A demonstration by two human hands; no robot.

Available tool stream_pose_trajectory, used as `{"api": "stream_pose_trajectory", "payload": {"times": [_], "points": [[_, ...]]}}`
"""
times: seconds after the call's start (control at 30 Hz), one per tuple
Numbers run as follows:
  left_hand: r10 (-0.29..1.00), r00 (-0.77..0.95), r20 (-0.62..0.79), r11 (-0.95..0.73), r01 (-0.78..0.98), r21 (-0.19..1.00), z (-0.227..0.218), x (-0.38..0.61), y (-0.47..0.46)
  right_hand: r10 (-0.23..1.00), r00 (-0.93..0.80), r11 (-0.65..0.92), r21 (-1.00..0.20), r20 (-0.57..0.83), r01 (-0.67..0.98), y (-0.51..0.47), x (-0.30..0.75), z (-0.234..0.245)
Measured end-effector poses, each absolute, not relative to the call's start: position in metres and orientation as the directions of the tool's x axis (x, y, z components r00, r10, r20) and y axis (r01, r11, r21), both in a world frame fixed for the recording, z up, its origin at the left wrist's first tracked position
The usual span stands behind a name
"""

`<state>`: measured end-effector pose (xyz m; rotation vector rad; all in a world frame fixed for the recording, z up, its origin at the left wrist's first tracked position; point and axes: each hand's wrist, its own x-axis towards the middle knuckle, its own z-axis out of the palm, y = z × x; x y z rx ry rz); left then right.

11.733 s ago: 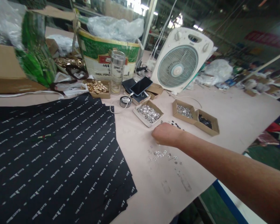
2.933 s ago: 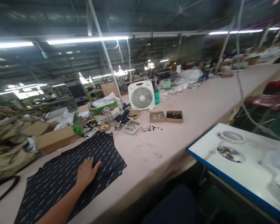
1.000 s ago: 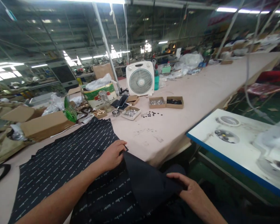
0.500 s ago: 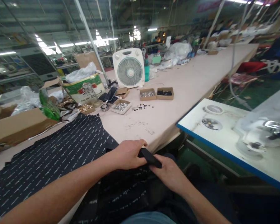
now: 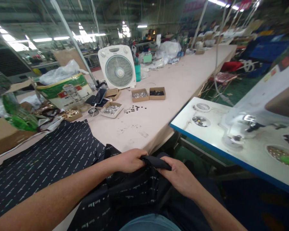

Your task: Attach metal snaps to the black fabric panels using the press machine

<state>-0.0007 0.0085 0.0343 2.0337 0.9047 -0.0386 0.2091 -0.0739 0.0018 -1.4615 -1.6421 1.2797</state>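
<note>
Head view: limp black printed fabric [image 5: 135, 189]

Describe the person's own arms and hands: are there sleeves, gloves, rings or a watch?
The left forearm and right forearm are bare, no sleeve in view. The left hand and the right hand wear no gloves; no ring, watch or bracelet is visible.

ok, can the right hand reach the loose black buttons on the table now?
Probably, once freed: the right hand grips the black cloth with the left hand, and only open table lies between it and the buttons.
</note>
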Motion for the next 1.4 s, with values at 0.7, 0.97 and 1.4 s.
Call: {"api": "stream_pose_trajectory", "payload": {"times": [0.7,0.97,1.4], "points": [[0.698,0.665,-0.267,-0.227,0.559,0.798,0.010,0.016,-0.017,0.992,-0.105,0.006,-0.826,-0.065,0.564,-0.086,0.226,0.015],[0.463,0.714,-0.525,0.476,0.300,0.827,-0.003,0.024,-0.017,0.969,-0.104,-0.176,-0.922,-0.223,0.344,-0.079,0.235,0.012],[0.405,0.724,-0.559,0.790,0.030,0.612,-0.022,0.028,0.001,0.939,-0.122,-0.260,-0.898,-0.320,0.355,-0.049,0.241,0.010]]}}
